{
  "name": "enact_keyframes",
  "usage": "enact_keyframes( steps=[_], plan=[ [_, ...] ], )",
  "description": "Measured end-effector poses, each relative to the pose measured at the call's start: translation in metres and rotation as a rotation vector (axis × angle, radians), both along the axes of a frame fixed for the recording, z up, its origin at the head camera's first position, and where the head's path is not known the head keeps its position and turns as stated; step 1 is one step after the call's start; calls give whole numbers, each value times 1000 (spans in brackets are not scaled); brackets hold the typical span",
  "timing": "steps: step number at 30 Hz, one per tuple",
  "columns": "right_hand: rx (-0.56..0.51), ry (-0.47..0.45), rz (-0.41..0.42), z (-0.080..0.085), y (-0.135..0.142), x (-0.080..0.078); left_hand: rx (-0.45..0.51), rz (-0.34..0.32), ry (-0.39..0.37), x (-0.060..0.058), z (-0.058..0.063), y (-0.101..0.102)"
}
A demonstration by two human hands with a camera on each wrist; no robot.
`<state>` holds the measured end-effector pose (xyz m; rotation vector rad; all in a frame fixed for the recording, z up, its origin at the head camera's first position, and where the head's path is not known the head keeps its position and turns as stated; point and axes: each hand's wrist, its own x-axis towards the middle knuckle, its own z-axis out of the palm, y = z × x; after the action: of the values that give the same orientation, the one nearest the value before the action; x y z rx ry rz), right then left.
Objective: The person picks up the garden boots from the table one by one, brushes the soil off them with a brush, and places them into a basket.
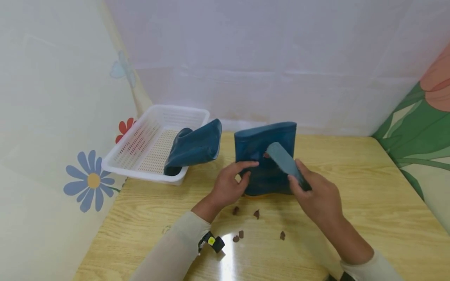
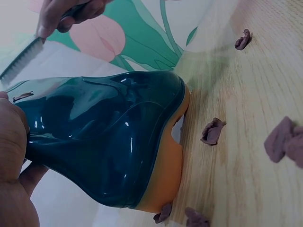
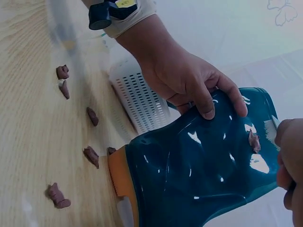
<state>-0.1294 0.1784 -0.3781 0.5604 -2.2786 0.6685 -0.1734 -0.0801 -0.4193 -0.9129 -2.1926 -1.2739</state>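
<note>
A glossy teal rain boot (image 1: 270, 177) with an orange sole (image 2: 163, 177) stands upright on the table. My left hand (image 1: 228, 181) grips the side of its shaft, thumb and fingers pinching the rubber. In my right hand (image 1: 321, 197) is a scrub brush (image 1: 284, 159) with pale bristles, held by its handle against the upper shaft. Close by the bristles, a brown clump of dirt (image 3: 254, 141) sticks to the boot. More brown clumps (image 1: 257, 214) lie on the table in front of the sole.
At the back left stands a white perforated plastic basket (image 1: 121, 169). A second teal boot (image 1: 197, 144) lies tilted in it, its shaft opening jutting over the right rim. Behind the wooden table (image 1: 369, 203) hangs a pale sheet (image 1: 246, 50), with flower-printed cloth at both sides.
</note>
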Motion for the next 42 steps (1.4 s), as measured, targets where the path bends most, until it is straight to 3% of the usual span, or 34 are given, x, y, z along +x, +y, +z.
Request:
enact_keyframes(
  steps=[4,11,21,29,35,42],
  plan=[
    [15,4,3,4,-4,-3,1,2,2,0,0,0],
    [30,-74,-17,-3,0,2,-20,10,-6,2,1,0],
    [-19,-19,-12,7,-4,-3,-2,2,-9,2,4,-3],
    [21,-88,-24,-3,-1,3,-30,16,19,2,1,-1],
    [6,-37,-13,-7,4,4,-14,2,7,1,1,0],
    [10,0,-3,0,-2,-6,-8,-8,-17,2,1,0]
  ],
)
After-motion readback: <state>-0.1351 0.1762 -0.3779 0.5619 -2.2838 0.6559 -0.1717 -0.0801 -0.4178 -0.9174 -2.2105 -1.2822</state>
